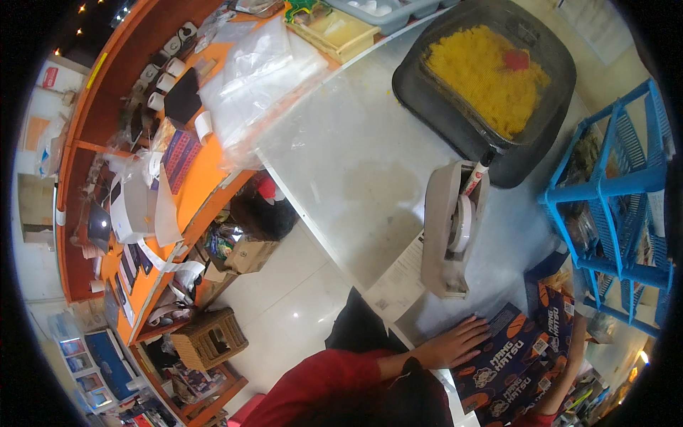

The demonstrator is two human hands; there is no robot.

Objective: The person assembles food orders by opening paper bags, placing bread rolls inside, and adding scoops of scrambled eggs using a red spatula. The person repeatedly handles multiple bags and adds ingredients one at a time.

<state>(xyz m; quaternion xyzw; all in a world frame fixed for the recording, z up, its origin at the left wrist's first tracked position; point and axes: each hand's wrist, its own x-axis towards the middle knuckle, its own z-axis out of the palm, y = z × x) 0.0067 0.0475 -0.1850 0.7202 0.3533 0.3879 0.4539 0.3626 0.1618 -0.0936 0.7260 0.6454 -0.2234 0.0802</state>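
Note:
A dark blue printed cardboard box point(509, 352) with orange shapes and white lettering lies partly folded at the near right of the metal table. My left hand point(455, 343) rests flat on its left part, fingers spread. Along the right side of the box reaches my right hand point(578, 331); its fingers are hidden or too small to make out. Just beyond the box stands a grey tape dispenser point(435, 260) with a roll of clear tape in it and a marker point(475, 178) stuck in its far end. Beside the dispenser lies a white printed sheet point(398, 285).
A black tray point(523, 146) holding a dark tub of yellow crumbs with a red scoop point(517, 60) stands at the far right. Blue plastic shelving point(605, 185) rises on the right. On the left, an orange counter point(188, 199) carries plastic bags point(263, 64) and a printer point(131, 206).

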